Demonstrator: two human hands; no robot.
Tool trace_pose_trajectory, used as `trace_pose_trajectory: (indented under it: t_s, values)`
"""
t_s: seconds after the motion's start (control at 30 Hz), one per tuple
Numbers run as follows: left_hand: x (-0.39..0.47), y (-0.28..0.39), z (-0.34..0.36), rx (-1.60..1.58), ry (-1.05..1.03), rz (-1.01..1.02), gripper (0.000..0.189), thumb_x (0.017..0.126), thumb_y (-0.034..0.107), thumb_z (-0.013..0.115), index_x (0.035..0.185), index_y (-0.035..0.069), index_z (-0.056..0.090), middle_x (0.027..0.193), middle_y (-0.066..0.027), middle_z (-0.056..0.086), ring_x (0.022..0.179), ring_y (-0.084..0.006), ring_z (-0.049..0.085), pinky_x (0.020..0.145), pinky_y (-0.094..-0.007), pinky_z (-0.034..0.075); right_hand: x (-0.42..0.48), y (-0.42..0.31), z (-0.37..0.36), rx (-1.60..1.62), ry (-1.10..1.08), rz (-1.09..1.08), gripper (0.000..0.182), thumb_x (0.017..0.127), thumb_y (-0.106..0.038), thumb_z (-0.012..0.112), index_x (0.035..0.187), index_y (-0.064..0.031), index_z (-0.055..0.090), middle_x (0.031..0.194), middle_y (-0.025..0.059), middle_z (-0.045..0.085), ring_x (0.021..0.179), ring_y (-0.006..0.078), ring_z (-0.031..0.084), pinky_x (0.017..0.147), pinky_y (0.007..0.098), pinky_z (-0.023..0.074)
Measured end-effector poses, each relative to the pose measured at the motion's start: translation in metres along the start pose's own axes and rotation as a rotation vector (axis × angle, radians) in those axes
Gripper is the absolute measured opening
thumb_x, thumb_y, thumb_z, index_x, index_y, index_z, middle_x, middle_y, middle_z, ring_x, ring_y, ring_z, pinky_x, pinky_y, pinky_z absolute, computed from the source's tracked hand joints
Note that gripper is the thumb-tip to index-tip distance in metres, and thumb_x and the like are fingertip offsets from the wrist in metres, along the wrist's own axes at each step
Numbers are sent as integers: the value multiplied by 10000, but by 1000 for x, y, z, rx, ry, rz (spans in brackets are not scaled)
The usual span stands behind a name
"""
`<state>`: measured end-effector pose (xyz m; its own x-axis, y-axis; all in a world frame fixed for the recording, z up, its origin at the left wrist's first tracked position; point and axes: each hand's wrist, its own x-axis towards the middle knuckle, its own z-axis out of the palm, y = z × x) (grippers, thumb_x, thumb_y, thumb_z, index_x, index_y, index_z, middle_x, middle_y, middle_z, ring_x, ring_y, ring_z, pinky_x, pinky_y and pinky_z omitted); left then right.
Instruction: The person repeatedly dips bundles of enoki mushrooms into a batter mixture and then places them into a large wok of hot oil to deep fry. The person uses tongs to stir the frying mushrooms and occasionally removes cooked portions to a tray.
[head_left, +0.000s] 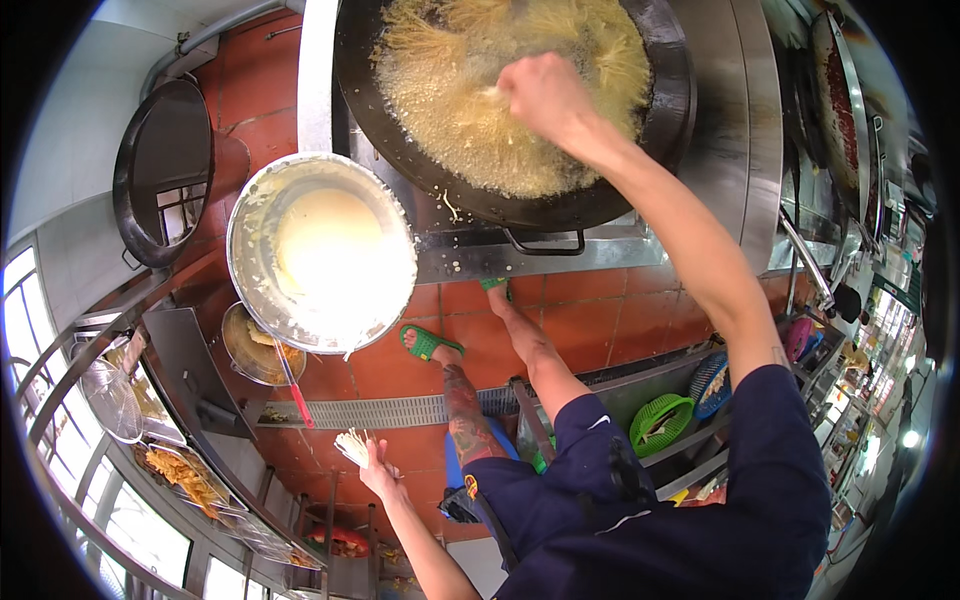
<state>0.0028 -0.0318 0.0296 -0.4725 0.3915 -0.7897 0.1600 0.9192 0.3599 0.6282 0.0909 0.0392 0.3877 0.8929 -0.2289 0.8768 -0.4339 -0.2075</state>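
Note:
My left hand (381, 472) holds a bundle of thin white enoki mushrooms (351, 448), low and to the left of my body. My right hand (546, 94) reaches over a large black wok (652, 127) of bubbling oil (480, 142). Its fingers are closed on a small pale piece of food (491, 91), mostly hidden by the hand. Fanned golden clusters (427, 34) fry at the far side of the oil. A metal pot (244, 277) of pale batter (322, 232) stands left of the wok, with batter smeared along its inner wall.
A steel stove edge (540, 262) runs before me, with drips on it. A red-handled strainer (300, 405) rests in a bowl (281, 367) at lower left. Fried food (180, 476) fills a rack there. Another wok (165, 172) leans at far left; green and blue baskets (660, 424) stand at right.

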Motion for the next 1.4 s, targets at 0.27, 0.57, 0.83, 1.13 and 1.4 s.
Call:
trace_pose_trajectory:
  t_s: [0.27,0.57,0.83,1.13,1.4]
  values:
    - [3,-2,-1,21,23,11,372,889,333,744,1123,66,632,852,-84,720,362,-40,323,344,-226,244,5,9,8,65,166,-108,219,771,70,573,874,-4,751,777,183,726,656,249,718,628,354,593]
    - [2,1,0,34,16,14,432,885,309,752,1175,15,626,879,-108,718,369,-44,340,340,-235,261,3,2,9,-75,-6,-43,241,774,18,577,907,-45,768,841,153,743,719,262,730,739,373,600]
    - [-6,6,6,3,30,12,411,882,311,757,1145,21,631,867,-102,714,367,-42,332,339,-237,237,9,7,5,60,164,-59,178,846,-22,608,938,-27,761,868,165,742,799,270,736,819,389,585]
    - [-19,31,12,-51,-72,77,385,955,325,666,1218,49,620,722,-9,630,370,-23,300,347,-214,230,32,46,-5,-43,200,2,243,858,37,569,1005,-31,750,891,167,743,801,244,734,800,393,609]
    - [-80,124,53,-448,-606,367,377,981,195,572,1290,11,460,769,0,517,618,-71,449,552,-248,363,-10,10,-90,27,337,86,173,875,-128,656,969,-11,743,893,155,743,773,269,725,699,353,574]
